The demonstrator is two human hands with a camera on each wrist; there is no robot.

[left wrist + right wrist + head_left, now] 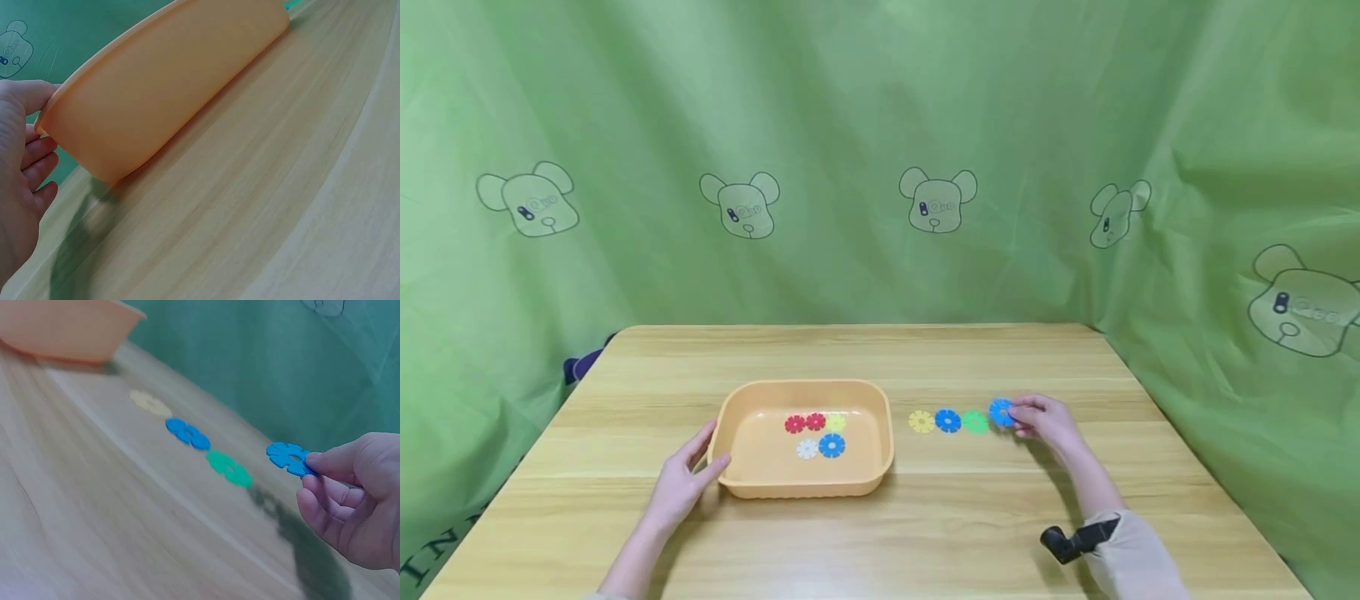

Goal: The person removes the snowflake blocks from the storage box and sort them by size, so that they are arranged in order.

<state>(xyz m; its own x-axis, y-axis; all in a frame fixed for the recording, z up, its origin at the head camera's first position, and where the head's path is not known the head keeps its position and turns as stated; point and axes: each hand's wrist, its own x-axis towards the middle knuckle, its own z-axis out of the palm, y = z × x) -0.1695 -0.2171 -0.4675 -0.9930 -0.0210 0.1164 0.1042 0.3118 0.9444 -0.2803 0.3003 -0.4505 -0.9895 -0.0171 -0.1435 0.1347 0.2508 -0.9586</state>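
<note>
Blue disc [1000,412] pinched in R hand [1047,423], just above desk [955,533], face up-ish, R of green disc [975,422]. Orange tray [797,490] on desk, open side up, long axis L–R; L hand [679,485] gripping its L rim. Desk's R edge well apart from R hand; R forearm slants in.

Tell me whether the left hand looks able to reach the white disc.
Probably yes: nothing covers the white disc, though the left hand would likely have to release the tray first.
</note>
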